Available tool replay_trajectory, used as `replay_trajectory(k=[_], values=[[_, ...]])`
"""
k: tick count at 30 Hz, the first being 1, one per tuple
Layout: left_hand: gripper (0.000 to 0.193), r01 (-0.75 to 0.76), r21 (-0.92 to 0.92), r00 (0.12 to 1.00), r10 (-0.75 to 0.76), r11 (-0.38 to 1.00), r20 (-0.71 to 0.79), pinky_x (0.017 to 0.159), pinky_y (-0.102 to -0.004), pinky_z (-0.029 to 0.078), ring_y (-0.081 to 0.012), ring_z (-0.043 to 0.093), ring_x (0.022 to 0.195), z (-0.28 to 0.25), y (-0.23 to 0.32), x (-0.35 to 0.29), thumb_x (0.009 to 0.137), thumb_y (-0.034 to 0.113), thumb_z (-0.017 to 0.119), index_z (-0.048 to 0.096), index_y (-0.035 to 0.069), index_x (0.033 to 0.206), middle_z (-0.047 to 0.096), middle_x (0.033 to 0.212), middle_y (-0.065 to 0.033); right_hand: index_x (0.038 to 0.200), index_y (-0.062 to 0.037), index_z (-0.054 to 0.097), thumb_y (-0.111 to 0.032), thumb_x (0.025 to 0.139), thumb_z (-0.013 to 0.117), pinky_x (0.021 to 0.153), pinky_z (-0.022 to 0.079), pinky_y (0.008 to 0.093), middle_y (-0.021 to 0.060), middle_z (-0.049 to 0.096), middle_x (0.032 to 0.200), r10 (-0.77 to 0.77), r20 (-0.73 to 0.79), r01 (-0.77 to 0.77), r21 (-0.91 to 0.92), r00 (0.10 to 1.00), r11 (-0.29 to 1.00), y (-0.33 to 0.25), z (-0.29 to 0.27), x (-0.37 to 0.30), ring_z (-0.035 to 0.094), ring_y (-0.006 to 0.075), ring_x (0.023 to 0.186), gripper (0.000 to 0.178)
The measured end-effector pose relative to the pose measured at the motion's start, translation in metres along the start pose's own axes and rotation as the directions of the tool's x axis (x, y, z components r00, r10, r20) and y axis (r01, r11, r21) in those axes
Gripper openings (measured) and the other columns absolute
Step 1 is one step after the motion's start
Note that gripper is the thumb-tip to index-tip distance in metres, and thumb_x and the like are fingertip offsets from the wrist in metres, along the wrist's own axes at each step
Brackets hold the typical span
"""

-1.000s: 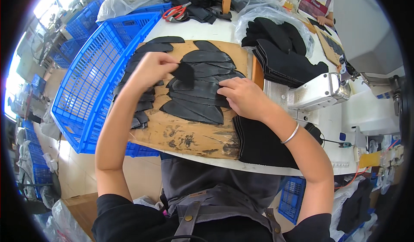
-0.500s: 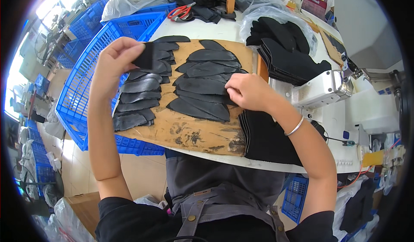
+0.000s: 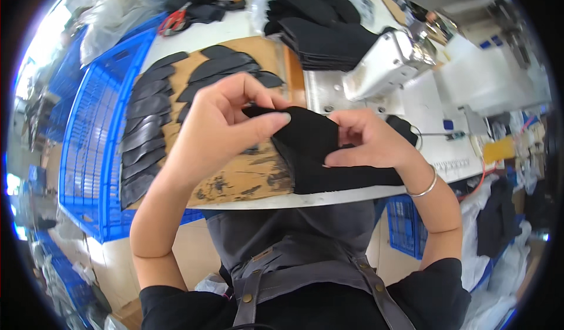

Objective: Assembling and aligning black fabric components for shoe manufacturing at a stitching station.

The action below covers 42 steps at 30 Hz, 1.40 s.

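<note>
Between my hands is a curved black fabric piece (image 3: 308, 131), raised over a flat stack of black fabric pieces (image 3: 346, 179) at the table's front edge. My left hand (image 3: 235, 115) is closed on its left end, thumb on top. The right hand (image 3: 373, 139), a silver bangle on its wrist, is closed round the right edge with thumb and fingers; part of that grip is hidden. Left of them, overlapping leaf-shaped black pieces lie in two rows, a left row (image 3: 144, 131) and a right row (image 3: 226, 65), on a stained brown board (image 3: 235, 180). My left hand covers part of the right row.
Just behind my right hand is a white sewing machine head (image 3: 388, 62). Beyond it lies another black fabric stack (image 3: 323, 39) beside clear plastic. A blue crate (image 3: 97, 136) stands at the left table edge. Red-handled scissors (image 3: 173, 22) lie at the back.
My left hand has come right and nearer, from the left row to the fabric stack. Both hands now hold a black piece over the stack. The whole view has shifted.
</note>
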<state>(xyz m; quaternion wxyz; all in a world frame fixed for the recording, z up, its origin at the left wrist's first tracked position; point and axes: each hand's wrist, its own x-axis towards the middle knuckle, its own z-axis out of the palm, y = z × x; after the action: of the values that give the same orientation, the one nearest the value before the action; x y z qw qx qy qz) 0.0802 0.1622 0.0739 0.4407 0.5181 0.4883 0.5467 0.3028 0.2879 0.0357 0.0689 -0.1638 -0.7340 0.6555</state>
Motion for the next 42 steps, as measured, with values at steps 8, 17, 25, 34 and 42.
replay_trajectory(k=[8,17,25,34,42], values=[[0.022,0.227,0.2,0.969,-0.241,0.953,0.049,0.056,-0.0202,0.042,-0.003,0.049,0.062,0.073,-0.056,0.008,0.08,0.013,0.077,0.059,0.0,0.084,0.057,0.07,0.0018,0.098,-0.0006,0.058,-0.004,0.081,0.074,0.054,0.045,0.0193,-0.0003,0.062,0.081,0.357,-0.241,-0.357,0.047,0.902,0.933,0.007,-0.024,-0.088,0.056,0.0032,0.066,0.024],[0.022,-0.05,0.54,0.944,0.216,0.84,-0.249,0.058,-0.0238,0.046,-0.0103,0.055,0.061,0.104,-0.076,-0.025,0.076,0.009,0.079,0.061,0.002,0.086,0.061,0.069,-0.0037,0.101,0.0005,0.058,-0.008,0.082,0.073,0.069,0.044,0.0218,-0.0017,0.06,0.086,0.226,-0.305,-0.279,-0.145,0.925,0.949,0.023,-0.013,-0.102,0.052,0.0049,0.077,0.025],[0.029,0.043,0.606,0.989,0.052,0.795,-0.138,0.056,-0.0299,0.047,-0.0188,0.056,0.061,0.104,-0.07,-0.032,0.072,0.014,0.081,0.054,0.004,0.079,0.057,0.067,-0.0057,0.097,0.0022,0.059,-0.017,0.073,0.081,0.068,0.046,0.0273,0.0124,0.062,0.08,0.269,-0.383,-0.401,-0.324,0.884,0.857,0.013,-0.003,-0.09,0.054,0.0124,0.072,0.038],[0.03,0.068,0.656,0.998,-0.055,0.751,-0.04,0.055,-0.0358,0.045,-0.023,0.057,0.063,0.099,-0.068,-0.025,0.075,0.021,0.077,0.052,0.007,0.083,0.054,0.064,-0.004,0.097,0.003,0.059,-0.019,0.07,0.083,0.069,0.046,0.0285,0.0138,0.062,0.08,0.226,-0.406,-0.405,-0.435,0.885,0.804,0.019,-0.003,-0.088,0.054,0.0155,0.071,0.042],[0.033,0.057,0.667,0.998,-0.029,0.743,-0.053,0.052,-0.0273,0.041,-0.014,0.046,0.053,0.1,-0.073,-0.023,0.069,0.018,0.083,0.054,0.005,0.079,0.052,0.064,-0.0033,0.095,0.0036,0.059,-0.02,0.068,0.084,0.07,0.046,0.0288,0.013,0.062,0.079,0.183,-0.421,-0.382,-0.455,0.888,0.804,0.023,-0.002,-0.09,0.055,0.0162,0.071,0.044]])
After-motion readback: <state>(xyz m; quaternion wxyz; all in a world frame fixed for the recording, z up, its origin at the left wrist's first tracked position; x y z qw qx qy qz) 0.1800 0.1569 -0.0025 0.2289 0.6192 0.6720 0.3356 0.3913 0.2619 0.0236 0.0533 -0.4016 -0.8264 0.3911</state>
